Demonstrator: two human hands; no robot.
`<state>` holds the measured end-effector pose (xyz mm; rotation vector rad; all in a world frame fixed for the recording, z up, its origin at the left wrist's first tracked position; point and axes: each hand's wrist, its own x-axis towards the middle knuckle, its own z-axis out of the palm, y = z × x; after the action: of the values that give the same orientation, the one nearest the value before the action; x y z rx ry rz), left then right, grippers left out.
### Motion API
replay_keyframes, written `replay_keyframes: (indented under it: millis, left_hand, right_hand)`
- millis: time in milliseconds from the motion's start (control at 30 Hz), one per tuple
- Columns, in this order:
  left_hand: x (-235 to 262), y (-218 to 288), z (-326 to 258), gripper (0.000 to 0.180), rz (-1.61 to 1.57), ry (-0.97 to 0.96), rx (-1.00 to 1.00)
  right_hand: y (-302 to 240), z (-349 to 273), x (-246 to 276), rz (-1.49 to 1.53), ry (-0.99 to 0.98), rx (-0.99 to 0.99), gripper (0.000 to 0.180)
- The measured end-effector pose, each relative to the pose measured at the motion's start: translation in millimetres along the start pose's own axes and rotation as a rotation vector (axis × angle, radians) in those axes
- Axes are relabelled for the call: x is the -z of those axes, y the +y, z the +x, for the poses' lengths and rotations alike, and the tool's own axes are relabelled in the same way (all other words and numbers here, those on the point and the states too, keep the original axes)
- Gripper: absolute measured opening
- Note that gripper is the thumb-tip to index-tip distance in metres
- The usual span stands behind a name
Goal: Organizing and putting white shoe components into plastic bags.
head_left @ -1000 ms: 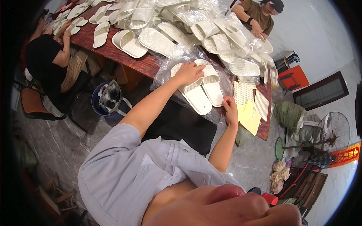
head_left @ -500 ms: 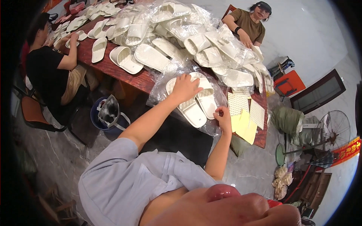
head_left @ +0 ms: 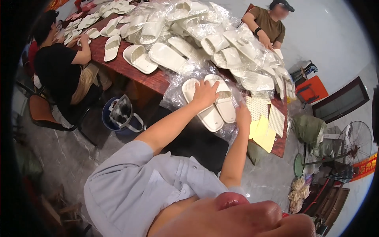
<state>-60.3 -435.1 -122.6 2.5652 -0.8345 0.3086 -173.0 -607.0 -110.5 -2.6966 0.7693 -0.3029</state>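
Observation:
A pair of off-white slide slippers lies side by side, soles down, on a clear plastic bag (head_left: 173, 91) at the table's near edge. My left hand (head_left: 206, 94) rests across them from above with its fingers spread, covering part of the left slipper (head_left: 212, 121) and touching the strap of the right slipper (head_left: 226, 111). Beside the right slipper's outer edge is my right hand (head_left: 243, 117). Motion blurs its fingers, and I cannot make out whether they grip the bag.
A large heap of bagged slippers (head_left: 189, 29) covers the reddish wooden table (head_left: 152, 81). Yellow sheets (head_left: 264, 136) and patterned cards (head_left: 276, 118) lie at right. Co-workers sit at left (head_left: 55, 63) and far right (head_left: 268, 23). A blue bucket (head_left: 106, 118) stands below left.
My right hand has moved up along the right slipper's side. My left hand stays on the pair. The whole view has shifted slightly, so things appear farther right.

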Motion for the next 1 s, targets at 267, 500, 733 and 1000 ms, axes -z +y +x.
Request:
replay_keyframes:
  millis: [267, 500, 733, 1000]
  left_hand:
    - [8.5, -2.0, 10.3, 0.058, -0.053, -0.03, 0.022]
    - [84.7, -15.4, -14.8, 0.051, 0.011, 0.219, -0.099]
    - [150.4, -138.2, -46.2, 0.046, -0.415, 0.253, -0.001]
    - [230.0, -385.4, -48.8, 0.046, -0.118, 0.481, 0.441]
  right_hand:
    - [15.3, 15.2, -32.9, -0.066, 0.17, -0.047, 0.036]
    - [1.7, 5.5, -24.8, -0.216, 0.196, -0.023, 0.034]
    - [4.0, -16.2, -33.5, -0.345, 0.211, -0.053, 0.031]
    - [-11.4, -5.7, -30.0, -0.331, 0.244, -0.077, 0.032]
